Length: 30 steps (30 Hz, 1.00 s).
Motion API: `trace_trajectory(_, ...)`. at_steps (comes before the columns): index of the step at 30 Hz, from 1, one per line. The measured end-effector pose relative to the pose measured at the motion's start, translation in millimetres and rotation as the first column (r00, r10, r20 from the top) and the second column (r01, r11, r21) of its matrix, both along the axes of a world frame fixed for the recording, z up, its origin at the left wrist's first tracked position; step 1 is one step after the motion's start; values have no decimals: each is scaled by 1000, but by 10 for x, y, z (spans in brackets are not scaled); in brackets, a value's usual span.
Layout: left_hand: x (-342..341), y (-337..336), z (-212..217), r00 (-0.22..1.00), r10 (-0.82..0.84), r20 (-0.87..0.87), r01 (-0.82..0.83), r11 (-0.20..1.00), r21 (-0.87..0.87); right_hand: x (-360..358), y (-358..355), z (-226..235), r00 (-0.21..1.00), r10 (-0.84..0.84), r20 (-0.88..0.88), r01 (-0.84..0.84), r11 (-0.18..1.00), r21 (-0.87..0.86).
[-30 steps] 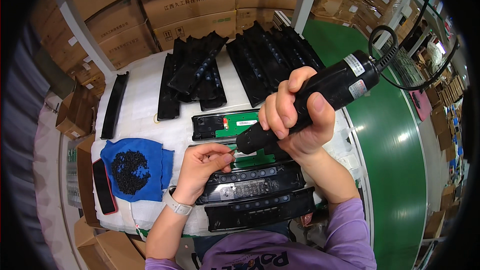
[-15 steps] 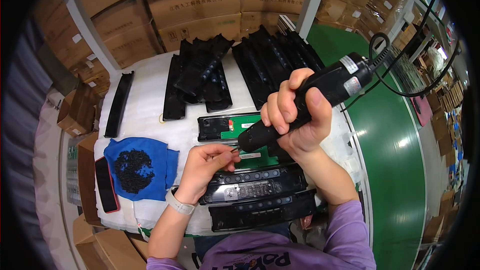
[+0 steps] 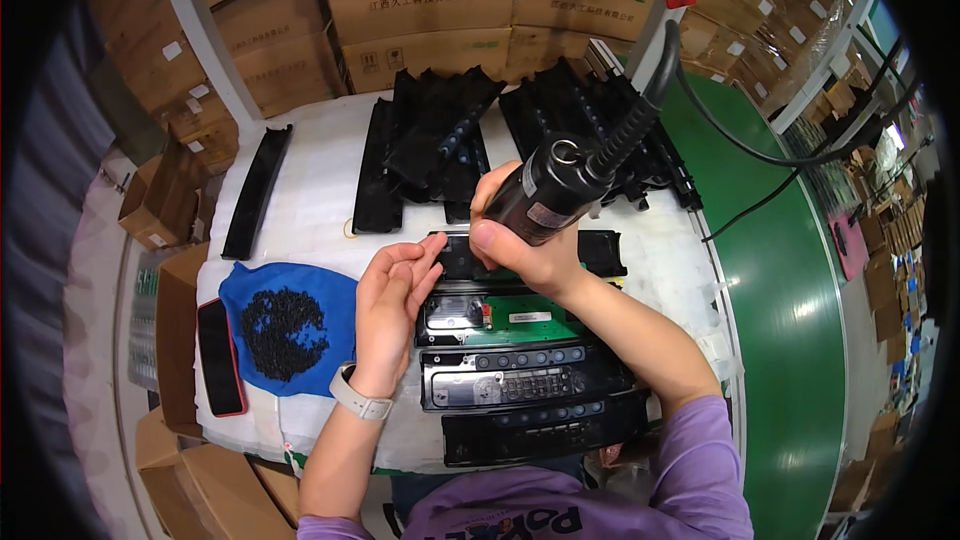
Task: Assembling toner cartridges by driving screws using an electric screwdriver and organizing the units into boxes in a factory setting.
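Observation:
My right hand [image 3: 530,245] is wrapped round a black electric screwdriver [image 3: 556,185], its corded end tipped up toward me. The tool points down at the farthest black plastic housing [image 3: 600,252] in a row; its tip is hidden behind my hand. My left hand [image 3: 392,290] is beside that housing's left end, fingers stretched out and apart, with nothing visible in them. Nearer is a housing with a green circuit board [image 3: 530,318]. Closer still lie a black panel with round buttons [image 3: 530,377] and another similar panel [image 3: 545,430].
Black housings [image 3: 430,145] are piled at the back, with a second pile [image 3: 600,125] to their right. Small black screws [image 3: 285,333] lie on a blue cloth [image 3: 335,315], next to a phone [image 3: 222,360]. A single housing [image 3: 257,190] lies far left. The screwdriver's cable [image 3: 740,145] loops right.
My right hand has brought the screwdriver from the circuit-board housing to the farthest one and tilted it more upright. My left fingers have parted from the tool's tip. The view has shifted slightly.

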<state>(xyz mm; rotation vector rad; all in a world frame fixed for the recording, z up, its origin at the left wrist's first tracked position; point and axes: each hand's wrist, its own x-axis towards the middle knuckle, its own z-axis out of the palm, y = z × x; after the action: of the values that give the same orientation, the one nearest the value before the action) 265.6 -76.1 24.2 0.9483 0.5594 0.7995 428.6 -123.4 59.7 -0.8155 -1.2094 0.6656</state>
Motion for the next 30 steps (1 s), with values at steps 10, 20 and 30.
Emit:
trace_trajectory(10, -100, 129, -18, 983, 12, -181, 1, 998, 70, -69, 1, 36, 966, -84, 243, 92, 996, -20)
trace_trajectory(20, -102, 198, -122, 995, -97, 17, 99, 970, -222, -78, 56, -26, 927, -30, 373, 38, 999, -15)
trace_trajectory(30, 20, 108, -141, 989, -126, -80, 125, 992, -25, 49, -12, 1, 981, 35, 191, -36, 999, -3)
